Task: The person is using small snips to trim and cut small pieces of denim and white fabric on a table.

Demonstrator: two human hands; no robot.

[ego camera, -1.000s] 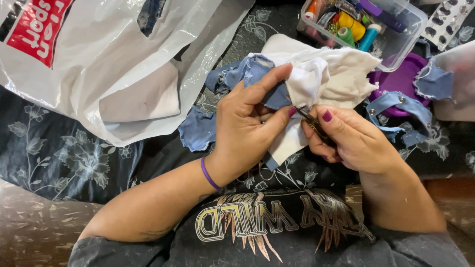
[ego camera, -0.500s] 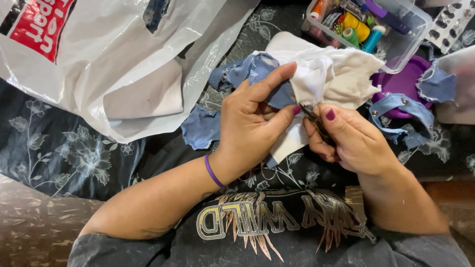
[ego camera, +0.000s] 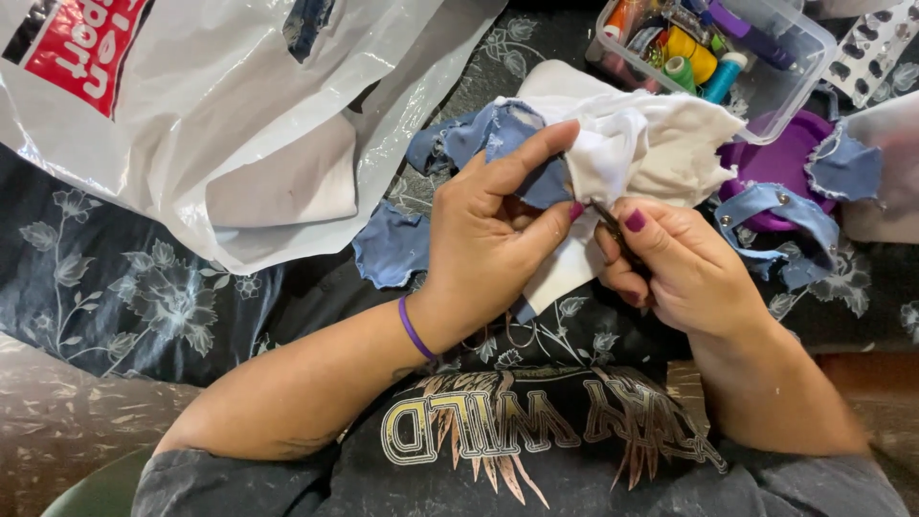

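Left hand (ego camera: 488, 239) at frame centre, fingers pinched on a fold of white cloth (ego camera: 661, 144), holding it taut and raised for the tool. Right hand (ego camera: 680, 268) just beside, fingers closed around a thin dark tool (ego camera: 605, 218), tip touching the fold. Blue denim scraps (ego camera: 392, 244) underneath. Clear box of thread spools (ego camera: 708, 43) upper right, within reach. White plastic bag (ego camera: 239, 115) upper left on the floral surface (ego camera: 115, 287).

A home sewing corner — a dark floral tablecloth (ego camera: 115, 287) strewn with denim scraps (ego camera: 392, 244), a clear box of thread spools (ego camera: 713, 48) and a white plastic shopping bag (ego camera: 239, 105) — no workshop fittings.
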